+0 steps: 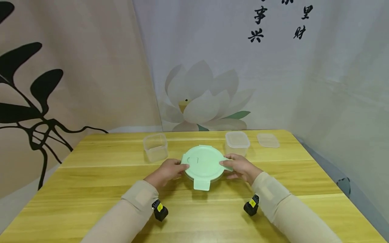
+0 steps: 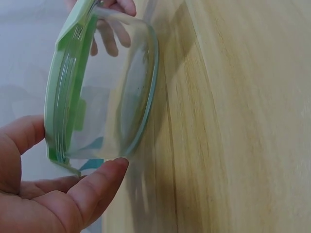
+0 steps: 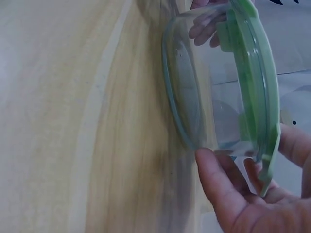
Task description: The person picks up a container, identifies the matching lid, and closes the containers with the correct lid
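Observation:
A round glass food container (image 2: 114, 82) with a light green lid (image 1: 205, 160) is held level between both hands, its base close over the wooden table. My left hand (image 1: 168, 171) grips its left side, thumb on the lid's edge and fingertips at the glass below. On the opposite side my right hand (image 1: 242, 167) grips it the same way, thumb on top by the side flap and fingers under it. The lid's front flap (image 1: 202, 185) sticks outward, and no food shows through the glass walls.
Toward the back left stands a clear square plastic container (image 1: 156, 148) without a lid. Behind my right hand is a second square container (image 1: 237, 141), with a flat translucent lid (image 1: 268, 140) lying to its right. A printed cloth backdrop (image 1: 203, 77) hangs behind the table (image 1: 200, 216).

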Action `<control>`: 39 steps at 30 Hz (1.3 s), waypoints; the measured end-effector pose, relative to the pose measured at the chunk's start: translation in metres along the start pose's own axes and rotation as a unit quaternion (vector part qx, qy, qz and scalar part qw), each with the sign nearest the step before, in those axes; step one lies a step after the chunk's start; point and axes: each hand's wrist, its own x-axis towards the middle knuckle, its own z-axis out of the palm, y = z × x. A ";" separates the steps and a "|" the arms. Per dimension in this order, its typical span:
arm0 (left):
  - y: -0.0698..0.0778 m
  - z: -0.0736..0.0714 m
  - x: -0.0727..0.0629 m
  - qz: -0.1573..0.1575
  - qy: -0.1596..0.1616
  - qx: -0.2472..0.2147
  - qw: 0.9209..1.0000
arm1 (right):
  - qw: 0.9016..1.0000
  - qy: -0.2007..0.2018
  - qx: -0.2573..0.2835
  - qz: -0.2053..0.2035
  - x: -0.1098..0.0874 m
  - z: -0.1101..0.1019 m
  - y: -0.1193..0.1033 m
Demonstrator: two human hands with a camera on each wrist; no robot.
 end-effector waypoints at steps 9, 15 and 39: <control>0.001 0.002 -0.002 0.001 -0.019 -0.030 0.999 | 1.000 0.014 0.015 0.000 0.003 0.001 0.003; -0.001 0.004 -0.003 -0.004 -0.004 -0.039 0.999 | 1.000 0.020 0.013 0.003 0.001 0.003 0.003; 0.009 0.005 0.021 -0.028 -0.013 -0.078 0.996 | 0.999 0.034 0.001 -0.013 -0.003 0.008 0.000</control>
